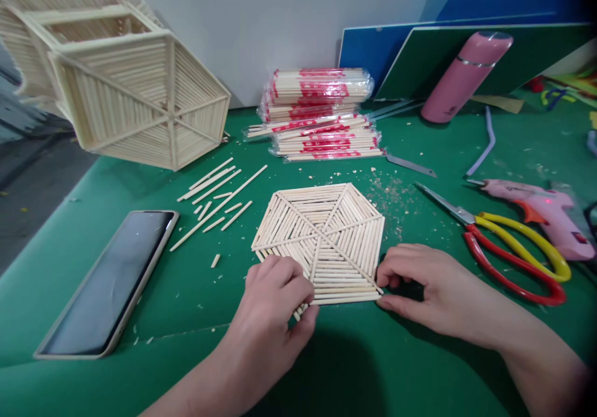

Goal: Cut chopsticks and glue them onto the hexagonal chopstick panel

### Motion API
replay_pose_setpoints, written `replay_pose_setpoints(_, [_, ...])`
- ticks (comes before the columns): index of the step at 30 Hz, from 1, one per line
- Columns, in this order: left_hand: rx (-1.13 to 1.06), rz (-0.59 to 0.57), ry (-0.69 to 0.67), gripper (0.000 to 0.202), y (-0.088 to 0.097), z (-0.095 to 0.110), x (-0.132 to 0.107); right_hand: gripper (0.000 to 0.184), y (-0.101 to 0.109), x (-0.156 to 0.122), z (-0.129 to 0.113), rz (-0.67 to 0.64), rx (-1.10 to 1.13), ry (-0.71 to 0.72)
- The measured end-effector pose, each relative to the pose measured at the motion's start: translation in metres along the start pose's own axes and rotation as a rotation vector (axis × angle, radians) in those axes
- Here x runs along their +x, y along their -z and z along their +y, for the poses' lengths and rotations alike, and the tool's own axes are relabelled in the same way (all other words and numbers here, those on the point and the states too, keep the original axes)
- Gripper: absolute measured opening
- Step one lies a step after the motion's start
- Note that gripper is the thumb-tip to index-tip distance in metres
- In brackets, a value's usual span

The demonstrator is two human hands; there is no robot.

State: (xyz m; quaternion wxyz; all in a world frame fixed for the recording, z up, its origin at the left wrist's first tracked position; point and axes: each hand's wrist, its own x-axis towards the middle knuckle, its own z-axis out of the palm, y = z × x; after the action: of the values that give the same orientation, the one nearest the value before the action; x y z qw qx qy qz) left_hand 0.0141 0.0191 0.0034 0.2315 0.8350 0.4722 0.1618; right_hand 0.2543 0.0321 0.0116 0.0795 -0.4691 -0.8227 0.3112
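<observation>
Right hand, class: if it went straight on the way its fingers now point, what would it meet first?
The right hand would meet the panel of sticks first, at its near right corner; it seems right at that edge, though actual contact is unclear.

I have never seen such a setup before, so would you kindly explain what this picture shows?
No machine is involved: a person works with bare hands, filmed by a camera worn on the head, looking down. The left hand and the right hand touch the near side of a flat six-sided stick panel on a green table. Stick ends show within the left hand's pinch. Around lie loose sticks, a phone, scissors, a glue gun, wrapped stick bundles, a pink flask and a larger stick structure.
</observation>
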Motion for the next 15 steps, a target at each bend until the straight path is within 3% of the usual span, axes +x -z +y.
replay_pose_setpoints(15, [0.078,0.057,-0.064,0.019,-0.0025,-0.0003,0.0021,0.005,0.0015,0.0006,-0.0005,0.023,-0.013,0.01])
